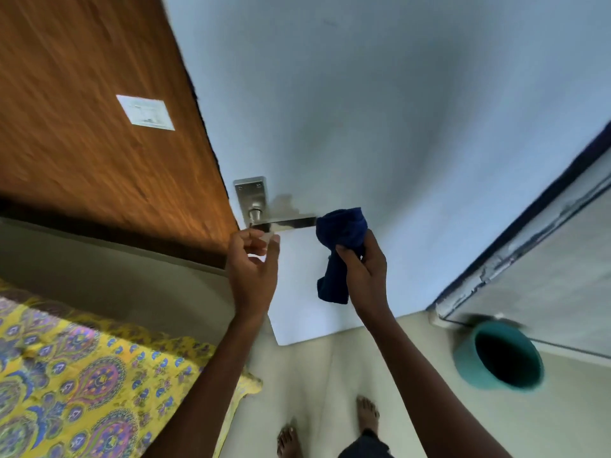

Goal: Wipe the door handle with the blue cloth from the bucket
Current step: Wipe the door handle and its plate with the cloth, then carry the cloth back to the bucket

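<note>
Contact comes first: your right hand [365, 272] pinches the blue cloth [340, 242] between thumb and fingers, its bunched top touching or just beside the free right tip of the door handle [291, 222], its tail hanging loose below. Whether the cloth already presses on the metal cannot be told from this view. The handle is a steel lever running out to the right from a backplate [250, 193] on the pale door [396, 127], close to the door's left edge, where the wooden panel [82, 110] begins.

Your left hand [253, 269] hovers just below the pivot end of the lever, fingers loosely curled and holding nothing. I'd use it to steady the lever near the pivot, so the wiping pressure does not push the handle down or swing the door.

To wipe well, I'd judge these 3 things matter:

1. Fold the bunched end over the lever so cloth wraps top and underside, rather than dabbing with the tip.
2. Draw the cloth along the whole length from the free tip leftward to the pivot, then work round the neck and across the backplate, where grime tends to collect.
3. Gather the dangling tail into your palm; loose, it may drag on the door or slip from your grip.

The teal bucket [499, 355] stands on the floor [330, 375] to the lower right, well apart from the handle, beside the door frame. The task looks barely begun.
</note>
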